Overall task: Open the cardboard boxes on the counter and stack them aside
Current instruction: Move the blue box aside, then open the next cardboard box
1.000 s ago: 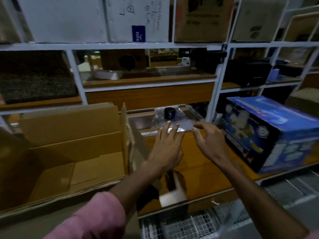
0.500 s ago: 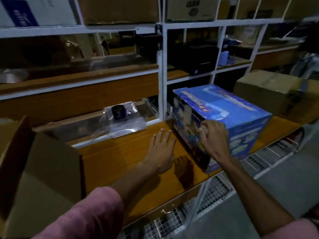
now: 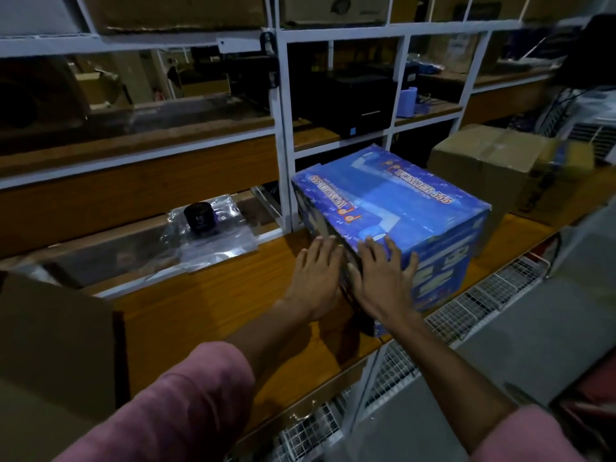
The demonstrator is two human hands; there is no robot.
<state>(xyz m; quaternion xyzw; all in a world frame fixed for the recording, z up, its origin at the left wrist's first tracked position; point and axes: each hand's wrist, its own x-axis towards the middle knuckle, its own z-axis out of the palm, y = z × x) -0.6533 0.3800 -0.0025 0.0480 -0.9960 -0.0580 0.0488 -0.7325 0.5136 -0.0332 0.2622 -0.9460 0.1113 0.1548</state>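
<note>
Blue printed cardboard box (image 3: 396,215), lettered "WONDER 555" on its top, sits closed on the wooden tabletop (image 3: 213,295), turned so that one corner points toward the person. Both hands are at that near corner. The left hand (image 3: 316,278) lies flat with fingers straight and close together, its fingertips touching the box's dark left side while the palm hangs over the tabletop just beside the box. The right hand (image 3: 383,278) is spread wide, fingers straight and fanned, pressing on the box's near corner, fingertips reaching up to the top edge; it grips nothing. Both forearms are bare and stretch forward from pink sleeves (image 3: 173,405), the left one coming in from lower left, the right one from lower right, so the wrists converge at the box corner.

Left of the blue box, on a lower ledge behind the tabletop, a small black jar (image 3: 199,217) stands on a crumpled clear plastic bag (image 3: 213,241). Farther left of the box, at the frame edge, the brown wall of an open plain cardboard box (image 3: 56,345) rises near the camera. Right of the blue box and just behind it sits a taped brown cardboard box (image 3: 480,161). Behind the blue box a white metal shelf frame (image 3: 283,128) stands upright, with a black device (image 3: 353,98) on its shelf. Below the tabletop's front edge, white wire mesh (image 3: 466,305) runs under the box's side.
</note>
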